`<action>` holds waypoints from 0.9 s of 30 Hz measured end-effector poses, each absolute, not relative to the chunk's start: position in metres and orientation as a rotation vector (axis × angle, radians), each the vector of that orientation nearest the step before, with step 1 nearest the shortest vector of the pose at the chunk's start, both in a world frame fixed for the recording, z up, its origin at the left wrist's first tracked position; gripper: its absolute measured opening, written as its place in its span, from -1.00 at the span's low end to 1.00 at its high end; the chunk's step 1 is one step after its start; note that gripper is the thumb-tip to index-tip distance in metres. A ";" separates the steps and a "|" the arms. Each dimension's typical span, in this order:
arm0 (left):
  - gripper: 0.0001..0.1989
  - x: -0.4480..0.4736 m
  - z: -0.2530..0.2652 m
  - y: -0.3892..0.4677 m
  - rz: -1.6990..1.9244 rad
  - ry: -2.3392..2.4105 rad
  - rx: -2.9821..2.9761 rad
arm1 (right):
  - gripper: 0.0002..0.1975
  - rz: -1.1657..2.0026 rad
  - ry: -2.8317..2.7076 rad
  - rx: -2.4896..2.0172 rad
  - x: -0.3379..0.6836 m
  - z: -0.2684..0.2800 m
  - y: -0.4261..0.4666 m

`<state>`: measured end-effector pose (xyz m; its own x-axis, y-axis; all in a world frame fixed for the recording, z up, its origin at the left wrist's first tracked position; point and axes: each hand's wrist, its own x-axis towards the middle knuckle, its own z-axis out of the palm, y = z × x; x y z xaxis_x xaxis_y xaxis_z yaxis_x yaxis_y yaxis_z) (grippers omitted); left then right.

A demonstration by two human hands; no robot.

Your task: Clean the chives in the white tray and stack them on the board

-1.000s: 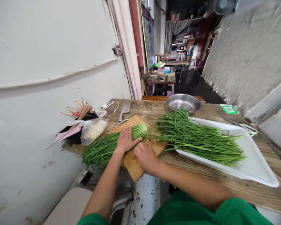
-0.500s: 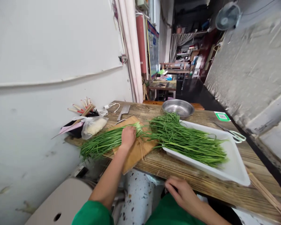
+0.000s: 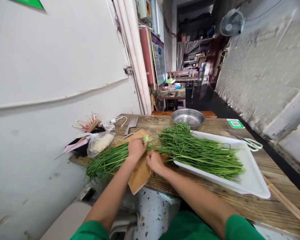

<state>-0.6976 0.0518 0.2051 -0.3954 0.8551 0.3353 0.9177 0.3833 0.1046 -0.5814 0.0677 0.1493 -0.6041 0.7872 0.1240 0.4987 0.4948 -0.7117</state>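
Note:
My left hand (image 3: 137, 149) is closed over a bunch of garlic chives (image 3: 107, 161), near their pale cut ends. The bunch lies across a wooden cutting board (image 3: 140, 176), its green tips hanging past the table's left edge. Close beside it, my right hand (image 3: 155, 161) has its fingers pinched together low over the board; what they hold is hidden. Thin wooden skewers were lying at this spot a moment earlier. More chives (image 3: 205, 151) are heaped in a white tray (image 3: 255, 180) to the right, some spilling over its left end towards my hands.
Behind the board lies a cleaver (image 3: 132, 125), near a white cable (image 3: 110, 126). A metal bowl (image 3: 188, 117) stands at the back. Scissors (image 3: 252, 144) and bundled sticks (image 3: 285, 200) are on the right. A plastic bag (image 3: 100, 144) and black container (image 3: 81, 150) stand left by the wall.
My right hand has come up from the table's front edge to the board, beside my left hand. The left hand still grips the bunch. The view has shifted slightly.

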 end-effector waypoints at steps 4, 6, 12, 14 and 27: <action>-0.44 -0.672 0.209 0.047 -0.250 -2.548 -1.295 | -0.83 0.981 -2.109 -0.968 -0.588 0.136 0.051; -0.47 -0.670 0.218 0.039 -0.327 -2.481 -1.311 | -0.81 1.008 -2.040 -0.895 -0.590 0.137 0.044; -0.44 -0.732 0.267 0.013 -1.132 -2.219 -1.468 | -0.82 1.022 -2.000 -0.709 -0.582 0.148 0.042; -0.32 -0.763 0.278 0.010 -1.356 -2.397 -1.721 | -0.82 1.018 -2.030 -0.674 -0.575 0.147 0.043; -0.58 -0.807 0.290 0.028 -1.144 -2.931 -2.554 | -0.81 1.000 -2.218 -0.552 -0.565 0.150 0.057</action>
